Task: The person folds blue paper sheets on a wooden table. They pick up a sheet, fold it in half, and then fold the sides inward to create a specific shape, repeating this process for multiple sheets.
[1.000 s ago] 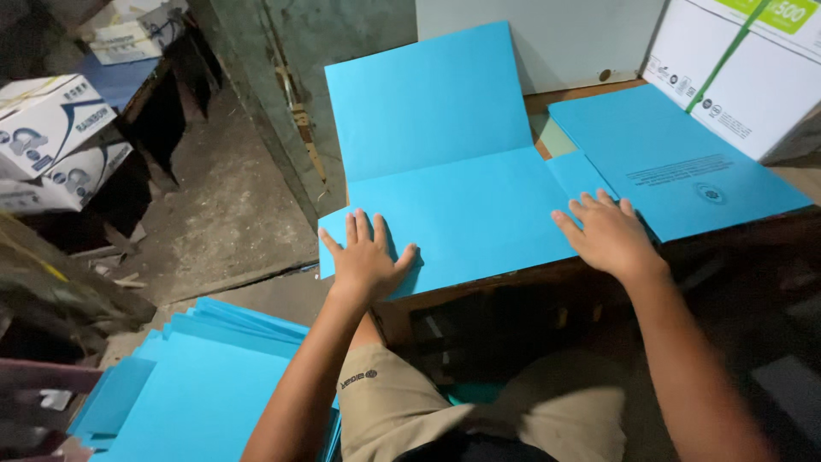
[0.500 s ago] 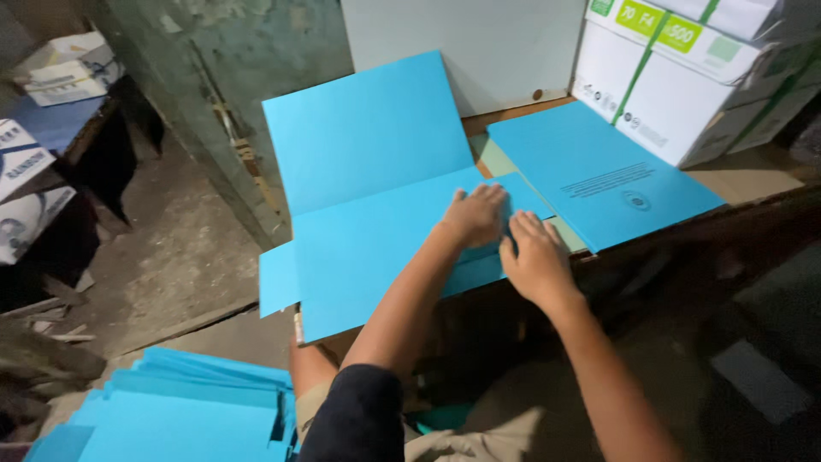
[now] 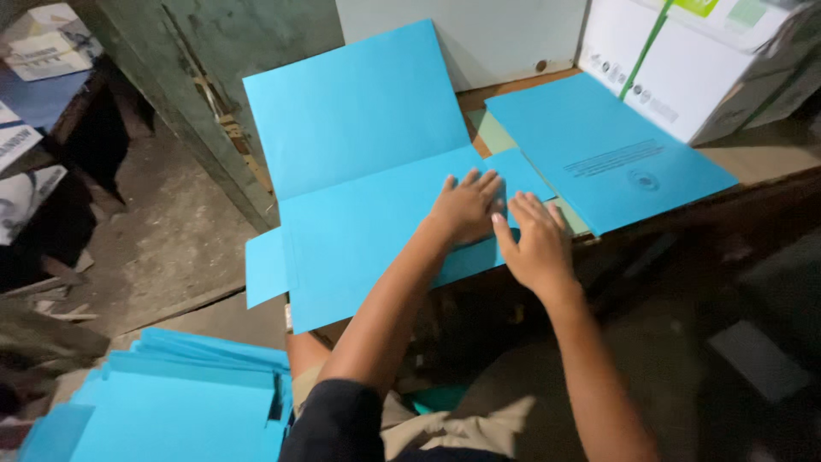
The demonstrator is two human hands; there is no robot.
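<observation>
Landmark: open blue folder [image 3: 368, 184], lying across the near left part of the tabletop [image 3: 774, 154].

Folder: back leaf tilted up against the pale panel [image 3: 479, 38] behind it; front leaf flat. Its near edge overhangs the tabletop's front edge. A narrow side flap [image 3: 265, 267] sticks out past the folder's left edge, over the floor [image 3: 180, 231].

Left hand [image 3: 466, 205]: flat, fingers spread, palm pressing the front leaf near the folder's right edge. It grips nothing.

Right hand [image 3: 532, 241]: just right of the left hand, thumb near it, whether touching I cannot tell. Fingers extended and flat, lying over the folder's small right flap [image 3: 523, 171] at the front edge. No pinch visible; open, pressing.

Right of the folder: a second blue sheet with a printed block and round seal [image 3: 611, 150], lying flat, its near corner reaching the tabletop's front edge. A strip of pale green paper [image 3: 489, 133] shows between it and the folder.

Beyond that sheet: white cartons with green strapping [image 3: 684, 64], close against its far edge. Bare wood remains only to the far right of the printed sheet.

Left of the folder, lower: stack of blue folders [image 3: 188, 393] on the floor, edges fanned. Bare concrete floor lies between stack and wall [image 3: 214, 51].
</observation>
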